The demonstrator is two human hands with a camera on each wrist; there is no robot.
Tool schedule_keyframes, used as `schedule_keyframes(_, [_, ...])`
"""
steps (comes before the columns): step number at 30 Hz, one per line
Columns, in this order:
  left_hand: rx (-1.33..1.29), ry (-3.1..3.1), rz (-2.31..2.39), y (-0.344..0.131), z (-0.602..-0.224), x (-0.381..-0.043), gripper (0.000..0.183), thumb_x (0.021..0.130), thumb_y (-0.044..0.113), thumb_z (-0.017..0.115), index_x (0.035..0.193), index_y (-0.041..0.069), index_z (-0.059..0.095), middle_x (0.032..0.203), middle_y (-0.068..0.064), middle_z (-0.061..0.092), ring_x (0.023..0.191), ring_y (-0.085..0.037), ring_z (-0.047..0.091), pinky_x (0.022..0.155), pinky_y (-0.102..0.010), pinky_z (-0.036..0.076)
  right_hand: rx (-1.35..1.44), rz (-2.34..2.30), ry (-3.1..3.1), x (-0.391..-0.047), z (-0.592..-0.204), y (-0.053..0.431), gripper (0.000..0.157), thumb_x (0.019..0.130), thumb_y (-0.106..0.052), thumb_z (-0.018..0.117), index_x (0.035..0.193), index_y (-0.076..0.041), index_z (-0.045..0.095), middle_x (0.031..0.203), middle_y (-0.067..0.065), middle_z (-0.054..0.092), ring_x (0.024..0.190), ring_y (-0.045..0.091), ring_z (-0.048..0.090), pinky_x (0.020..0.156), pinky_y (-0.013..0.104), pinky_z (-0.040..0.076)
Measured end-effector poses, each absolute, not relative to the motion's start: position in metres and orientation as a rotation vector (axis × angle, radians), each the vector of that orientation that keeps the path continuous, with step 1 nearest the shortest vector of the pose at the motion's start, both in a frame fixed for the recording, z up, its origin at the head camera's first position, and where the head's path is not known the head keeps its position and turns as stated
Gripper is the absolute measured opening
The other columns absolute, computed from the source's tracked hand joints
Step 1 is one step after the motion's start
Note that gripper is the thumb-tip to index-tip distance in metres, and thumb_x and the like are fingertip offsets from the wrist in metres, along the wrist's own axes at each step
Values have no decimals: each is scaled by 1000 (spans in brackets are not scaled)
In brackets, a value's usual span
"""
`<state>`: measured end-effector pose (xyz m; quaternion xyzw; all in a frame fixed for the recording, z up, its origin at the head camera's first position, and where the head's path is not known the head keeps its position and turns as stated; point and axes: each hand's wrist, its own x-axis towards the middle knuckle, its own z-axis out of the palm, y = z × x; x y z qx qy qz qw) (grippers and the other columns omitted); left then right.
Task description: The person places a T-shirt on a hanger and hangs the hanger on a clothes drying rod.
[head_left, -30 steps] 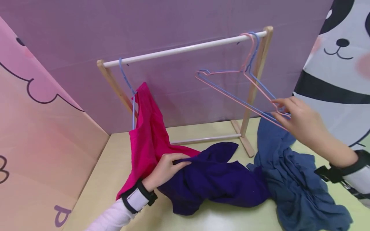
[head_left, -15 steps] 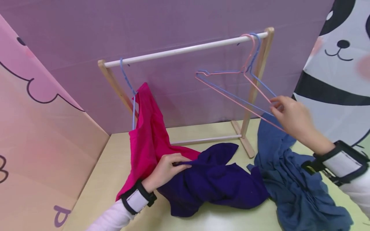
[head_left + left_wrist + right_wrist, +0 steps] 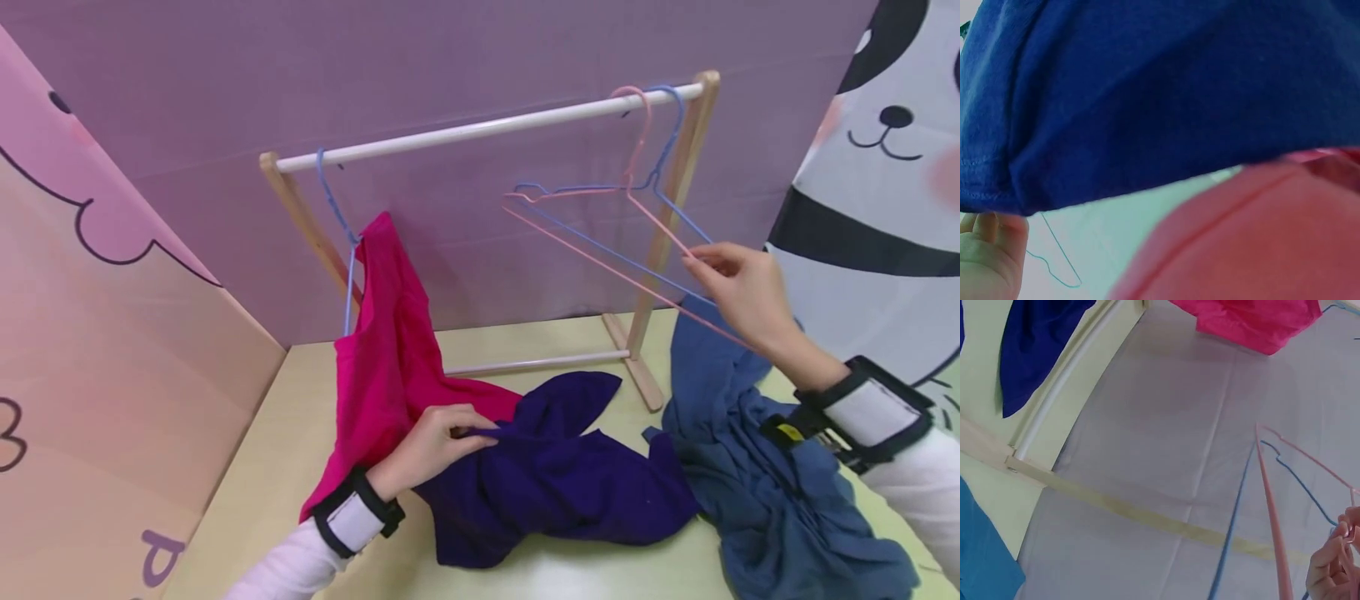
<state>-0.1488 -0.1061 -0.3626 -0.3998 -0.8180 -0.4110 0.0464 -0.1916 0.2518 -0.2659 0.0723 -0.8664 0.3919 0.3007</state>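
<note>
In the head view my left hand [image 3: 431, 446] pinches the upper edge of a crumpled navy garment [image 3: 570, 492] between thumb and fingers. The same dark cloth [image 3: 1166, 106] fills most of the left wrist view, with some fingers [image 3: 991, 250] at its lower hem. My right hand [image 3: 750, 292] pinches the right shoulder of a pink wire hanger [image 3: 647, 125], whose hook is over the rack's rod. Just behind it, a blue hanger [image 3: 678, 121] hangs from the same rod. The right wrist view shows my fingers [image 3: 1329, 562] at the pink hanger.
A small rack with a white rod [image 3: 480, 131] and wooden posts stands against the purple backdrop. At its left end a hot-pink garment [image 3: 390, 333] hangs on another blue hanger [image 3: 330, 196]. A grey-blue garment [image 3: 780, 467] lies crumpled on the pale table [image 3: 300, 400] at right.
My right hand has moved a little left and now pinches only the pink hanger, which has separated from the blue one. My left hand keeps its hold on the navy garment.
</note>
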Motion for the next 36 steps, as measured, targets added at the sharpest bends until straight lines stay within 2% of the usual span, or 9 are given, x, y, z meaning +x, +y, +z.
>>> schedule_keyframes(2, [-1203, -2512, -1251, -104, -354, -144, 16, 74, 1, 67, 89, -2, 68, 75, -6, 63, 60, -4, 41, 54, -16, 37, 217, 1083, -2277, -191, -263, 252, 27, 86, -19, 58, 97, 5, 63, 62, -22, 51, 51, -1, 45, 45, 13, 35])
schedule_keyframes(4, [-1201, -2522, -1237, -105, -353, -144, 15, 74, 1, 67, 89, -2, 68, 75, -6, 63, 60, -5, 43, 55, -17, 39, 243, 1132, -2250, -189, -260, 253, 23, 85, -15, 59, 94, 5, 64, 61, -22, 52, 48, -1, 46, 44, 12, 36])
schedule_keyframes(8, [-1194, -2514, -1211, -109, -364, -151, 15, 77, 7, 66, 91, 4, 69, 77, -1, 63, 62, -4, 44, 56, -17, 40, 289, 1228, -2212, -182, -255, 257, 6, 82, -11, 61, 85, -12, 67, 59, -19, 55, 44, 1, 46, 42, 12, 38])
schedule_keyframes(11, [-1176, -2497, -1204, -112, -369, -154, 16, 78, 10, 66, 93, 6, 69, 78, 1, 63, 62, -4, 45, 58, -17, 41, 309, 1305, -2208, -172, -253, 263, 12, 81, -9, 63, 83, -20, 67, 60, -15, 57, 45, 4, 47, 42, 13, 38])
schedule_keyframes(17, [-1162, -2413, -1189, -115, -370, -158, 16, 76, 7, 67, 92, 7, 69, 76, 2, 63, 62, -6, 46, 58, -18, 41, 283, 1363, -2307, -152, -254, 279, 11, 81, -7, 63, 88, -13, 68, 63, -9, 57, 49, 8, 47, 42, 18, 39])
schedule_keyframes(21, [-1147, -2362, -1156, -118, -369, -160, 17, 75, 5, 68, 92, 7, 69, 76, 2, 62, 63, -5, 47, 58, -17, 40, 231, 1297, -2424, -140, -260, 290, 11, 81, -9, 63, 88, -16, 68, 65, -8, 57, 51, 10, 45, 43, 21, 38])
schedule_keyframes(25, [-1126, -2330, -1155, -123, -369, -162, 20, 73, 3, 69, 93, 7, 70, 78, 3, 63, 65, -5, 50, 60, -17, 42, 221, 1164, -2543, -132, -267, 300, 7, 80, -10, 65, 86, -11, 68, 63, -5, 56, 51, 12, 45, 43, 23, 35])
schedule_keyframes(28, [-1114, -2323, -1171, -125, -369, -162, 21, 73, 3, 69, 93, 6, 69, 81, 3, 63, 68, -5, 53, 61, -17, 43, 314, 1087, -2593, -126, -270, 307, 6, 80, -6, 64, 85, -6, 68, 61, -3, 55, 50, 12, 43, 42, 25, 33])
schedule_keyframes(36, [-1059, -2335, -1219, -130, -367, -161, 20, 73, 2, 69, 93, 6, 70, 79, 3, 63, 69, -6, 54, 62, -18, 44, 549, 989, -2660, -115, -271, 325, 15, 78, 2, 63, 79, -13, 68, 59, -4, 48, 45, 10, 39, 38, 23, 28])
